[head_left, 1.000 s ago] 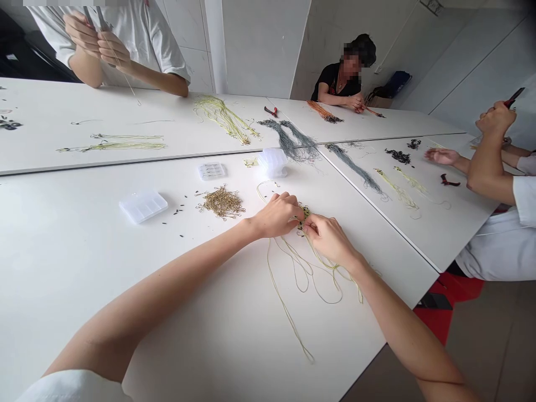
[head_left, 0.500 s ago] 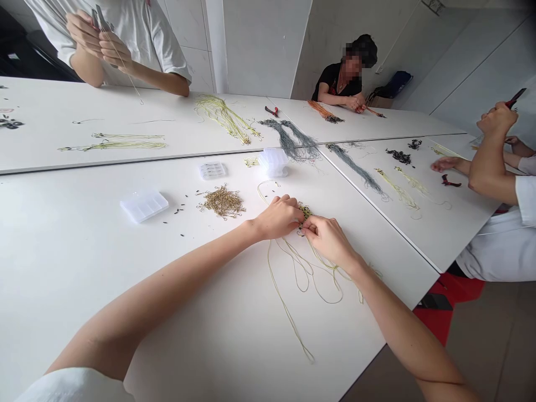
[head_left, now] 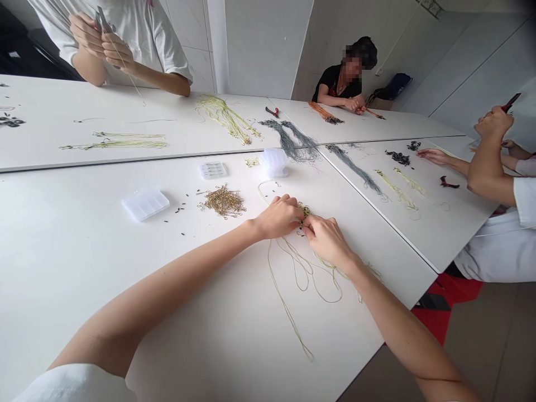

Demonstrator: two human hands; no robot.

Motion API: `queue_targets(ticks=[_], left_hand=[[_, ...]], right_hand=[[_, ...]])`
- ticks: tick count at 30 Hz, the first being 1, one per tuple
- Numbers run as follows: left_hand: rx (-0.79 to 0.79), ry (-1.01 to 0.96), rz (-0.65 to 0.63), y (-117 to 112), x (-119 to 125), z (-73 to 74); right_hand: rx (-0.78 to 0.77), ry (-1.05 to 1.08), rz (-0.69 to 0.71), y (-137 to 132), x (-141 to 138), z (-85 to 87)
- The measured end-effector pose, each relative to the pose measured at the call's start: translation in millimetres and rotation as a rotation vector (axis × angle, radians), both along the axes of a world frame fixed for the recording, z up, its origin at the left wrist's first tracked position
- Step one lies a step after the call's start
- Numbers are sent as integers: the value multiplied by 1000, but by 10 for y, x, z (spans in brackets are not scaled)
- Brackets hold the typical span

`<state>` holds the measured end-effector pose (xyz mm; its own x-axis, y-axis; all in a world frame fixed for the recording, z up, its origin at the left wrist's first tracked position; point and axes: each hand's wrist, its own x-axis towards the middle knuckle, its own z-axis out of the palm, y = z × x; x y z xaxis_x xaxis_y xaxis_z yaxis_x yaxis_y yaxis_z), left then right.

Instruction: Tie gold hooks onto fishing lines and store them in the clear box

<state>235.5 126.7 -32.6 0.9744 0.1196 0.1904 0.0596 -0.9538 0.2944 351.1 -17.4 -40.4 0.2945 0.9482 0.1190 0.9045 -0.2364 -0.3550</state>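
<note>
My left hand (head_left: 280, 216) is closed, its fingertips bent down at the fitting end of a bundle of yellow-green cords (head_left: 298, 336). Right beside it, my right hand (head_left: 329, 239) pinches at the same end, thumb and forefinger together. Between and behind the fingers shows a cluster of small dark and brass-coloured metal fittings (head_left: 306, 209). Exactly which piece each fingertip grips is hidden. The cords run under my right hand and lie in loose loops toward me. Left of my hands sits a heap of gold-coloured metal clips (head_left: 225, 201).
Clear plastic boxes (head_left: 146, 205) and a box stack (head_left: 273, 162) stand on my table. Small black pieces (head_left: 180, 210) lie scattered. Grey cord bundles (head_left: 288, 139) lie across the table seam. Co-workers sit opposite and at right; red-handled pliers (head_left: 449, 182) lie at right.
My right fingers have shifted slightly and curled closer around the fittings; my left hand stays put. At right, a co-worker's hand has moved left toward the black pieces.
</note>
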Motion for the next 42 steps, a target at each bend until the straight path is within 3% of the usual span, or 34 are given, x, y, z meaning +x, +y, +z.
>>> queue_targets(ticks=[18,29,42], left_hand=[[3,-1,24,-17,-7,-2],[11,-2,27,-10,-9,2],[12,-6,24,-24,-13,17]], right_hand=[[-4,28,2,11,-5,-8],[-11,118,30,-63,55,78],[23,28,29,-29,-10,54]])
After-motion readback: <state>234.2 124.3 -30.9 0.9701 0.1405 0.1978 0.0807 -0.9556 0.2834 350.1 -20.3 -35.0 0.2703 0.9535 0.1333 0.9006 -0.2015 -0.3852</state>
